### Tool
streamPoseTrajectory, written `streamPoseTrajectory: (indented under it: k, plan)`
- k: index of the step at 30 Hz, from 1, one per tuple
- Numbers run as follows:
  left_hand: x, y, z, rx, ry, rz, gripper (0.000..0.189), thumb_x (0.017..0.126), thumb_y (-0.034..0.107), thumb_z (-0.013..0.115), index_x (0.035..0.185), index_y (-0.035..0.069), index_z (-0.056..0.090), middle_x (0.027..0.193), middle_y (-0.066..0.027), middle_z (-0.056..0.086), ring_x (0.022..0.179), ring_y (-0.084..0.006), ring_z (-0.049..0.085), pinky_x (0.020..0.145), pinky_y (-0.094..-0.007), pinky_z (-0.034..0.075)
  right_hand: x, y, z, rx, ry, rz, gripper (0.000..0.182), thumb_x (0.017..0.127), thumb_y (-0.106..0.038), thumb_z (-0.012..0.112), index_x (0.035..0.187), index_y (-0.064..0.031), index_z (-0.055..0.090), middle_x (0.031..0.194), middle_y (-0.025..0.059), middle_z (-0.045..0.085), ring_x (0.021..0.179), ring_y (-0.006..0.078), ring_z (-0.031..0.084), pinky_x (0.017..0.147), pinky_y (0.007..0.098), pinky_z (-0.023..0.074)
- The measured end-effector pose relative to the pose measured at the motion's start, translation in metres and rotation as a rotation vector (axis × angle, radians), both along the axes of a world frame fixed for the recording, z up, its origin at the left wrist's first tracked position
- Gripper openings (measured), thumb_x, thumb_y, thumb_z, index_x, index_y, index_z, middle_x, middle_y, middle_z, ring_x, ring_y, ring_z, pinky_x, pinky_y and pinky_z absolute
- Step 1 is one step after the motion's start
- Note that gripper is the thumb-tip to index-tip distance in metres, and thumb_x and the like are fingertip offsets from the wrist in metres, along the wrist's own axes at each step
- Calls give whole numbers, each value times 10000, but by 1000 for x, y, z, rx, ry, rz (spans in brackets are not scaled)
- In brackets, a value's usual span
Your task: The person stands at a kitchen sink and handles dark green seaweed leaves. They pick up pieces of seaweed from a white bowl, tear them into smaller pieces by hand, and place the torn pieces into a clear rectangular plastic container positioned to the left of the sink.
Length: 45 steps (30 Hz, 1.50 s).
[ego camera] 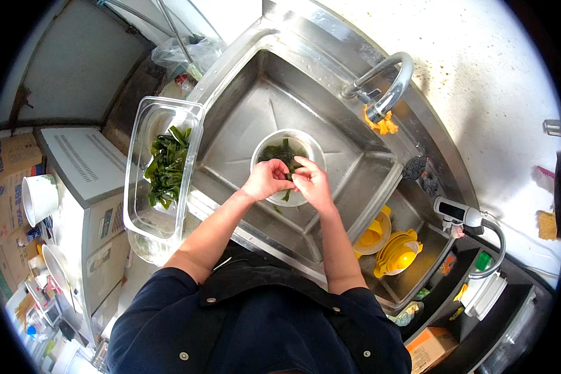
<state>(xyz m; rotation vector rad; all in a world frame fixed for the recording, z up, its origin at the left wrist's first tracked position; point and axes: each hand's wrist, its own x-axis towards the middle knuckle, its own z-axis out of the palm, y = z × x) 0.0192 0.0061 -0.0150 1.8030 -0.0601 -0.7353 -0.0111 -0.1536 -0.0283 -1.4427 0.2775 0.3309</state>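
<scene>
My left hand (269,179) and my right hand (312,181) meet over a round, pale plastic tub (319,148) in a stainless steel sink basin (236,140). Between their fingertips is a small piece of dark green leafy seaweed (288,176), pinched from both sides. More seaweed (280,150) lies inside the tub, partly hidden by my hands, and a strip hangs below my fingers near the rim. To the left, a clear rectangular plastic container (135,187) holds a heap of glossy green seaweed strips (166,170).
A chrome gooseneck faucet (397,82) arches over the sink's back right. Yellow colanders (397,255) sit in the smaller right basin. An orange scrubber (381,122) and dark scouring pads (416,170) rest along the ledge. Left stands a metal cabinet (86,159) with a white tub (40,198).
</scene>
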Motion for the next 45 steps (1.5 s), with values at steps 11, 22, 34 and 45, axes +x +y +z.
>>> streamPoseTrajectory:
  k: [11, 22, 34, 45]
  plan:
    - [-1, -1, -7, 202, -233, -117, 199, 605, 98, 685, 761, 32, 581, 628, -37, 576, 600, -111, 554, 555, -255, 458, 1, 15, -5, -582, -307, 185, 236, 673, 11, 535, 904, -6, 578, 760, 114, 629, 631, 153, 605, 584, 258, 480]
    - [-16, -4, -38, -698, 480, 454, 162, 712, -33, 593, 759, 78, 486, 694, -3, 533, 617, -92, 522, 550, -217, 428, 6, 2, -28, 424, 512, -208, 156, 778, 10, 439, 913, 2, 518, 678, 56, 551, 546, 144, 546, 434, 252, 464]
    - [19, -11, -52, -239, 397, 247, 190, 624, 31, 589, 633, 79, 405, 614, -2, 461, 565, -100, 464, 504, -231, 365, 27, 18, -58, -30, 439, -97, 146, 820, -131, 434, 822, -17, 524, 610, 71, 543, 446, 142, 526, 365, 233, 401]
    - [35, -65, -188, -431, 856, 1382, 249, 801, -5, 501, 1035, -33, 422, 907, -133, 509, 747, -198, 553, 573, -286, 506, 58, 16, -180, -23, 599, -526, 284, 846, -197, 371, 680, -10, 505, 555, 105, 522, 400, 191, 477, 346, 304, 351]
